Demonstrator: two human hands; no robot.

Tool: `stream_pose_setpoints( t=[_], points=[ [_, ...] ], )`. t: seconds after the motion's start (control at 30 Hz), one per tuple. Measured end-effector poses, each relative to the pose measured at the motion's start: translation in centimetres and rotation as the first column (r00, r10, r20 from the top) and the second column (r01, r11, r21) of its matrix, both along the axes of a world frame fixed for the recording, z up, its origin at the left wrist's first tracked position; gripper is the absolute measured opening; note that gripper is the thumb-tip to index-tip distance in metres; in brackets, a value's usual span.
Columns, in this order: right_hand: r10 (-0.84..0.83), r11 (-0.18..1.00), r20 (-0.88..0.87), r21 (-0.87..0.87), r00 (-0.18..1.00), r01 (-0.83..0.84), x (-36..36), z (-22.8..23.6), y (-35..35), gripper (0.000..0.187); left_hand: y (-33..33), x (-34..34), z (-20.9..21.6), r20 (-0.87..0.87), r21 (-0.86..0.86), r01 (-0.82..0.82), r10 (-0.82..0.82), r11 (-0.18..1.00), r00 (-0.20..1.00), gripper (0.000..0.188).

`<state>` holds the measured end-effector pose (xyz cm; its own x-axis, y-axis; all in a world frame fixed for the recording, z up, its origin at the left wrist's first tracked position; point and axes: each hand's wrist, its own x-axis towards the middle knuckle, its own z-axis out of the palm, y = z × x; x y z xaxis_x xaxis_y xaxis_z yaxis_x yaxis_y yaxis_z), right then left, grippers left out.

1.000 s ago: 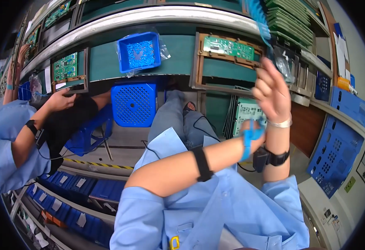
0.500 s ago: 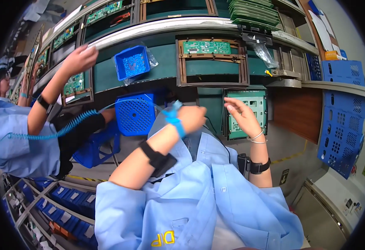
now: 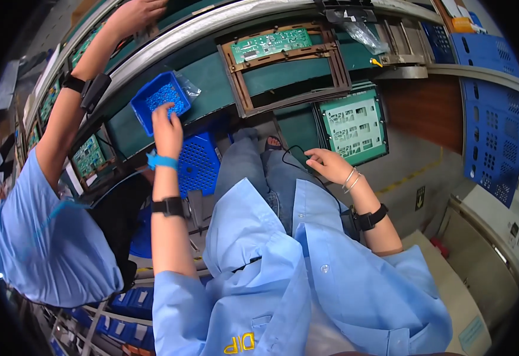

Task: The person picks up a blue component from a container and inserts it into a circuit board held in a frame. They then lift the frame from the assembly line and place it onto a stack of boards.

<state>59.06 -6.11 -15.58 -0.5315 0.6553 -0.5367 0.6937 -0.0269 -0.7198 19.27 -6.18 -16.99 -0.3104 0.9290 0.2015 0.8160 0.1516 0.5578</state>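
Observation:
My left hand [image 3: 167, 129], wearing a blue wrist strap [image 3: 162, 160], reaches over the near edge of a blue bin [image 3: 143, 116]. Its slightly bent, parted fingers touch or hover just above small blue parts [image 3: 160, 97] inside; nothing shows between them. Above my lap is my right hand [image 3: 330, 167], loosely curled with thumb and forefinger apart, holding nothing that I can see. Beyond it lies a green-and-white panel with cutouts [image 3: 352, 126]. A brown frame [image 3: 240, 89] on the bench carries a green circuit board [image 3: 271, 44] in its far part.
At the left, a co-worker's arm [image 3: 64, 127] stretches over the line. A metal rail [image 3: 212, 25] runs along the bench's far side. Under the bench stands a blue perforated stool [image 3: 199, 163]. Blue perforated panels [image 3: 494, 133] stand at the right, and a clear plastic bag [image 3: 366, 38] lies beyond the frame.
My left hand has moved left and away from me, from above my lap to the blue bin. My right hand has drawn back from the panel toward my lap. The co-worker's arm reaches farther.

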Motion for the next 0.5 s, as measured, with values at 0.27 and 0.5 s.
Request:
stream_pose_setpoints(
  t=[0.27, 0.5],
  points=[
    [-0.042, 0.998, 0.151, -0.035, 0.988, 0.048, -0.7, -2.4, -1.2, 0.03, 5.5, -6.1, -5.5, -0.151, -0.338, -0.172, 0.127, 0.925, 0.98, 0.028],
    [-0.073, 0.997, 0.2, 0.005, 0.977, 0.073, -3.8, -2.8, -1.0, 0.029, 5.3, -4.7, -5.7, -0.091, -0.332, -0.134, 0.109, 0.934, 0.99, 0.025]
  ],
)
